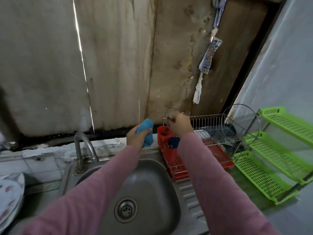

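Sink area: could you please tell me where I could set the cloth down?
Bare: the sink basin between tap and rack, and the green shelves right of the rack. Crowded: the red holder under the right hand; plates far left.

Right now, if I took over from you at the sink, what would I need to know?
Left hand: grips the blue cloth, raised behind the sink.
Right hand: pinches a utensil by its handle, tip down in the red cutlery holder on the dish rack.
Done: the utensil's tip is in the holder.
Left: let it go; the plates stacked left of the sink probably come next.
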Demonstrator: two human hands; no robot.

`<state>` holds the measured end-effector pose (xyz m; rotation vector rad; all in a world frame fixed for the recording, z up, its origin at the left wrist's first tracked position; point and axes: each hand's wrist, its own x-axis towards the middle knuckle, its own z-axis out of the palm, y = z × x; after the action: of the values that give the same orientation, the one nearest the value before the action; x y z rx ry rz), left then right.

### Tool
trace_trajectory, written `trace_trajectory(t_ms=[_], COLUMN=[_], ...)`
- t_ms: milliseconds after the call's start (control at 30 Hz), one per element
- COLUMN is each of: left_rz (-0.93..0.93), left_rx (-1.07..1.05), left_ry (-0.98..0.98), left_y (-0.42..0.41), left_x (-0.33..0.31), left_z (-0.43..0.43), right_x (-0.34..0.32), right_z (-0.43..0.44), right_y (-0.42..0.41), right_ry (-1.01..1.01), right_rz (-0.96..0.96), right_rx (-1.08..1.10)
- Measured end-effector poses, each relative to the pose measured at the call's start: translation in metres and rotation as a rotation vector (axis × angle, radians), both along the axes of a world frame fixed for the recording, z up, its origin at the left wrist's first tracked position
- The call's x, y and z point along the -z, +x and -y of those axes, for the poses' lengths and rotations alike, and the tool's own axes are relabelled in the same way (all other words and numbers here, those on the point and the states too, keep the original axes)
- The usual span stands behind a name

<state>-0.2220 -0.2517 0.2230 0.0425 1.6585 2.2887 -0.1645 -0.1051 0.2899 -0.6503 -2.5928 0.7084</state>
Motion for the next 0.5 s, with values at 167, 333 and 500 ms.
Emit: trace_trajectory(t_ms=[167,333,500], left_rz=[0.008,0.012,-0.011], left_rx=[-0.05,-0.06,-0.087], left_ry=[-0.01,-0.007,-0.062], left_y=[0.01,0.03,0.056], left_x=[0.011,0.021,0.026], left_z=[0.01,0.032,0.06], right_x=[-0.004,-0.022,-0.031], right_z=[-0.003,0.014,0.065], right_y=[0.001,0.01,0.029], right_ry=[0.025,0.108,0.179], right_rz=[0.219,0.119,-0.184], right_rx=[-0.028,-0.035,-0.174])
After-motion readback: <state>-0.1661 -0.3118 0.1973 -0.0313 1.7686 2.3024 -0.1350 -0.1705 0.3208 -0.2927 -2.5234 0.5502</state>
